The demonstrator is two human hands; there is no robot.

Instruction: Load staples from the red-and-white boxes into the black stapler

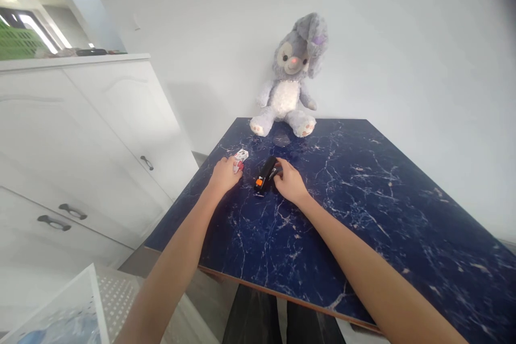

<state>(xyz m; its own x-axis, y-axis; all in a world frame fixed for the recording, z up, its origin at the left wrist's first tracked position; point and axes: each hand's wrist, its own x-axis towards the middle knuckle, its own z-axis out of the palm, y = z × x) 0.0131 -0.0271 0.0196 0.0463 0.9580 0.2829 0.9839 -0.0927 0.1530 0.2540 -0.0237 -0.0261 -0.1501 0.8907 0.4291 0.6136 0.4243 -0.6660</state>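
A black stapler (264,176) with an orange patch near its front end lies at a slant on the blue marbled table (342,209). My right hand (291,183) is at its right side, thumb and fingers curled against it. To the left, a small red and white box (241,157) with dark print is under the fingers of my left hand (226,174). That hand is closed on the box's near end, which it partly covers. A gap of bare tabletop separates the box from the stapler.
A grey plush rabbit (287,98) sits at the table's far edge against the white wall (403,37). White cabinets (100,118) with dark handles stand on the left. Below them at lower left is a white perforated bin (116,295) holding blue and clear plastic.
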